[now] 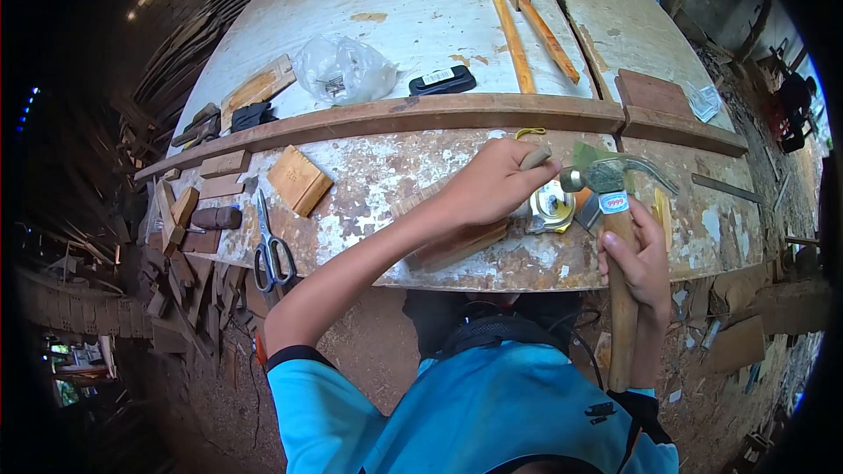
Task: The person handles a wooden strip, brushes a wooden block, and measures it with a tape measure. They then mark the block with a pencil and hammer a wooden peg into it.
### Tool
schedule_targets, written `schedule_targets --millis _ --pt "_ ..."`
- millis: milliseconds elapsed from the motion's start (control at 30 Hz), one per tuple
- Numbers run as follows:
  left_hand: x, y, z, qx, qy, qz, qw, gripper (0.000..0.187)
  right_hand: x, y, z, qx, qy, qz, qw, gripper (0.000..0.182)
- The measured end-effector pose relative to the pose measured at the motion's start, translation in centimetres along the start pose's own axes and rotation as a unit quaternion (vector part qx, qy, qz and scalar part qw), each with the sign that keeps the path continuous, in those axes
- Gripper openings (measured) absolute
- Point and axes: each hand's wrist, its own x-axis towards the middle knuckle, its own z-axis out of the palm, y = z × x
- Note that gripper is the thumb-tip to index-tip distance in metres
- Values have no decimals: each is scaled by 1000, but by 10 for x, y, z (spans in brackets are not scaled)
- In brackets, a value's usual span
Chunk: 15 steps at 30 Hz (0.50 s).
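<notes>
My left hand (502, 177) is closed on a short light-brown wooden piece (535, 158), whose rounded end shows past the fingers; the rest of it is hidden. My right hand (645, 259) grips a claw hammer (621, 325) by its wooden handle, just below the head. The hammer stands upright, its striking face turned toward my left hand. A tape measure (553, 208) lies on the bench below my left hand. Under my left forearm sits a wooden block (457, 247), partly covered. A flat grey-blue piece (589, 209) lies between the tape measure and the hammer.
A long wooden beam (378, 117) crosses the paint-stained bench (369, 175). Scissors (271, 250), a wood block (299, 180) and several offcuts lie at left. Beyond the beam are a plastic bag (345, 70), a black case (442, 81) and a saw (571, 26).
</notes>
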Motion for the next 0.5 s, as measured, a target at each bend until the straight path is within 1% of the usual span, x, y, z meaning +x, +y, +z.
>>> schedule_targets --millis 100,200,300,400,500 --pt "4 -6 2 -11 15 19 1000 33 0 2 1 5 -9 5 1000 44" --pt "9 -18 6 -43 47 76 995 34 -1 -2 2 16 -17 21 999 44" --pt "5 -6 3 -15 30 20 999 35 -1 -3 2 30 -27 25 999 45" --pt "4 -2 11 21 5 80 997 38 2 -5 -3 51 -37 28 998 45" --pt "0 6 7 -18 21 33 999 40 8 -13 -10 94 -23 31 995 43"
